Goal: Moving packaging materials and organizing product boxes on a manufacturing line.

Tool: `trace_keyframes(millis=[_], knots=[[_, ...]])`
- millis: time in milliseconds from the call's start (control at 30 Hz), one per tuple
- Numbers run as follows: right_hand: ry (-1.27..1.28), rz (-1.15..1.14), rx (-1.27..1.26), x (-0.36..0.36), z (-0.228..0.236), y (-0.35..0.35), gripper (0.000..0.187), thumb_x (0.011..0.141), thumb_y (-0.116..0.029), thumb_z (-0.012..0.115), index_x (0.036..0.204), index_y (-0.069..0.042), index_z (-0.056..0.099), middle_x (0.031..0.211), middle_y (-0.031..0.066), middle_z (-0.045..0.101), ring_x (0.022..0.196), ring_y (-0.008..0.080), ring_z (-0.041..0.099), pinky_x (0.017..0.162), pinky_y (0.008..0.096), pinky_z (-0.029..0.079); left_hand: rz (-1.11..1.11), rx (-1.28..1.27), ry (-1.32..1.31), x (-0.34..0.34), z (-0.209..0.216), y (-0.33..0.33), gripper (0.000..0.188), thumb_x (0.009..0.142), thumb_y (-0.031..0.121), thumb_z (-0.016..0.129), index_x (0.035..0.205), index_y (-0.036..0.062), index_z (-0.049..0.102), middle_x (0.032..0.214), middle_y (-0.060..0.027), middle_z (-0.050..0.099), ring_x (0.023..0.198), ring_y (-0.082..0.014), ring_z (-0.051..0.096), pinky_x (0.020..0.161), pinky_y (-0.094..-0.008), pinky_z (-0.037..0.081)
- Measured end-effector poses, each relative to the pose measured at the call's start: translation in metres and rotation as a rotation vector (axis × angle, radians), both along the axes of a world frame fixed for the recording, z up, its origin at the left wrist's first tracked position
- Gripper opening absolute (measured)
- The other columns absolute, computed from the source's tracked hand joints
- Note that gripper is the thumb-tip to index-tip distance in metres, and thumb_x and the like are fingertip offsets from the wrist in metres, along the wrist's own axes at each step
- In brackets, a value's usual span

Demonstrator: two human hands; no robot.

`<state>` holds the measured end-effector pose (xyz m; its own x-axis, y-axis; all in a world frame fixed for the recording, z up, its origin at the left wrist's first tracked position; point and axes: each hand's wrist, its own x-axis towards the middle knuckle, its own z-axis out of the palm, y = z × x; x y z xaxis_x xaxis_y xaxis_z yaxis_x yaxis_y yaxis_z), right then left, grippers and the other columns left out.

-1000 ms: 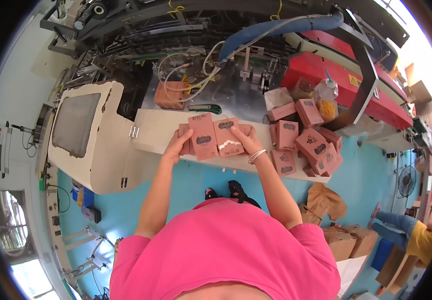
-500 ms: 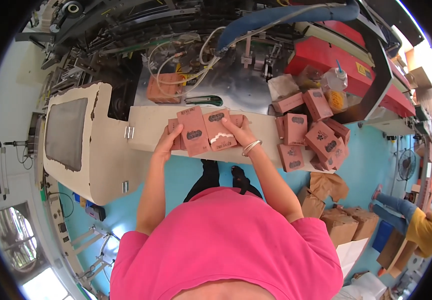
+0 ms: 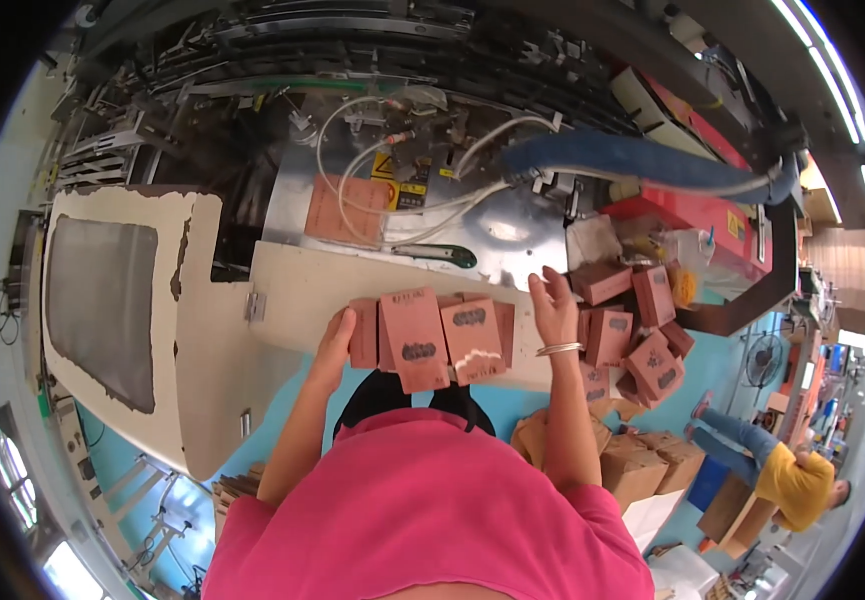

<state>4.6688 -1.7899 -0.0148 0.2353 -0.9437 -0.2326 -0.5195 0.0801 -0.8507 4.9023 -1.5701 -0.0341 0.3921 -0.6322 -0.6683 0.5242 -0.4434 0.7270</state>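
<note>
Several reddish-brown printed cartons stand close together in front of me at the near edge of the cream machine cover. One in the row has a ragged pale strip across its lower part. My left hand grips the left end of this row, thumb along the edge of the outermost carton and the other fingers hidden. To the right, my right hand is raised with its fingers apart and nothing in it. It is beside a loose pile of similar cartons, and I cannot tell whether it touches them.
A green-handled cutter and a flat reddish-brown piece lie on the metal machine bed. Pale tubes and a thick blue hose cross above. Brown cardboard boxes stand on the floor; a person in yellow is farther right.
My right hand has let go of the row of cartons and moved right toward the pile, opening its fingers. My left hand stays at the row. The whole view has shifted.
</note>
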Motion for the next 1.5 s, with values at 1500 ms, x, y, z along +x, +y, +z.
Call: trace_keyframes(millis=[1500], knots=[[0.903, 0.441, -0.156, -0.001, -0.044, -0.113, 0.020, 0.075, -0.017, 0.050, 0.091, -0.005, 0.052, 0.086, 0.0163, 0.058, 0.075, 0.0309, 0.059, 0.064, 0.0374, 0.048, 0.274, 0.184, -0.039, -0.005, -0.033, -0.006, 0.060, 0.084, 0.051, 0.035, 0.111, -0.0011, 0.046, 0.105, -0.0090, 0.052, 0.094, -0.0158, 0.049, 0.083, -0.0268, 0.037]])
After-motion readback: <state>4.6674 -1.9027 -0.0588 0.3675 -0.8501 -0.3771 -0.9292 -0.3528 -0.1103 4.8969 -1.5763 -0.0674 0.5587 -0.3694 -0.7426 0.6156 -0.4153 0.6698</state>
